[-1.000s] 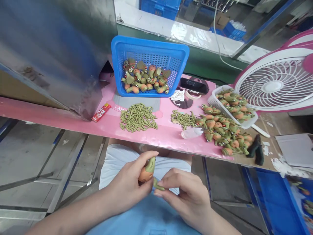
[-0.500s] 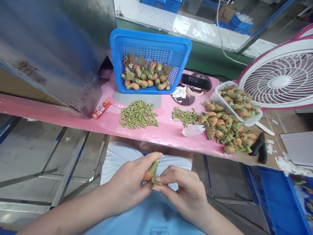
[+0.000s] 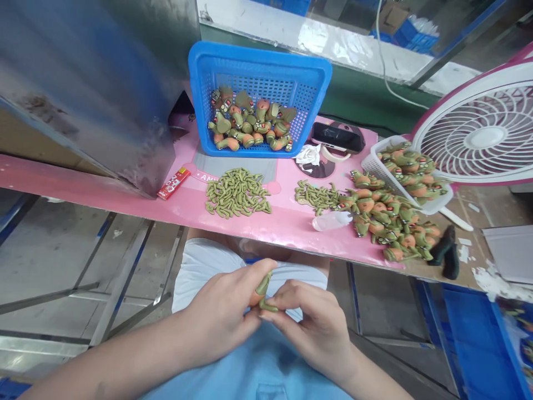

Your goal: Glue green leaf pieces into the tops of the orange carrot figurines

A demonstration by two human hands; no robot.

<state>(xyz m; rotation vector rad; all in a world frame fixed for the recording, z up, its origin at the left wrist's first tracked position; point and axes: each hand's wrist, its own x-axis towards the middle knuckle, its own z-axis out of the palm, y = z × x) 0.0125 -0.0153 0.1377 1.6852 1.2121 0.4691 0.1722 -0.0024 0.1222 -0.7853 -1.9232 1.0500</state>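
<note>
Pink table ahead, a figurine sits inside left grip.

Left hand curls beside pinching right hand.

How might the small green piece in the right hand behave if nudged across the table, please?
The small green piece is probably light, being so small in the right hand. Its bent shape suggests it would swivel rather than roll far. It could slide readily, since the pink tabletop looks glossy.
</note>
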